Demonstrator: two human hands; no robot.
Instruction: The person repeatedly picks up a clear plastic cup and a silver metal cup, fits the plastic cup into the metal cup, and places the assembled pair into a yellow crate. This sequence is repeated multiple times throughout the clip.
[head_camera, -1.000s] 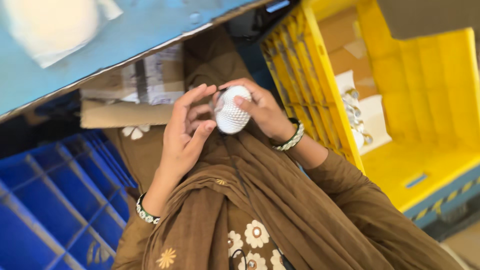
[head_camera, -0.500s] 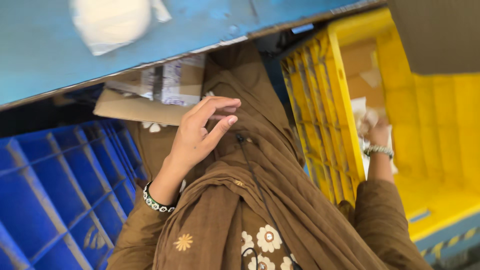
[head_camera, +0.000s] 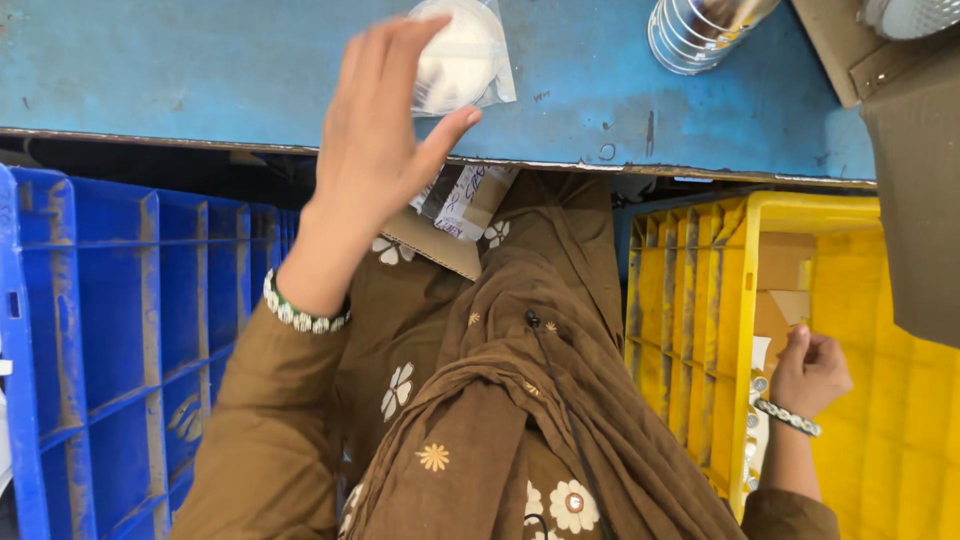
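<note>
Left hand (head_camera: 375, 130) open by the bag (head_camera: 462, 58) at the surface (head_camera: 200, 70) edge, right hand (head_camera: 808, 370) fisted in the yellow crate (head_camera: 690, 300), contents unclear: a nudge could tip that bag off.

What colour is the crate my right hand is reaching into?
Yellow. The crate around the right hand shows clearly in the head view.

A scuffed, blue-painted worktop (head_camera: 200, 70) with scratches and dark marks runs across the top of the view, its worn front edge casting a dark shadow underneath. Below it on the left stands a large blue plastic crate (head_camera: 120, 330) with ribbed, dusty walls, and on the right a yellow plastic crate (head_camera: 700, 330) of the same ribbed kind, brightly lit inside. At the upper right corner a brown cardboard flap (head_camera: 915, 190) hangs over the worktop's end, and the light is even and bright, like daylight.
</note>
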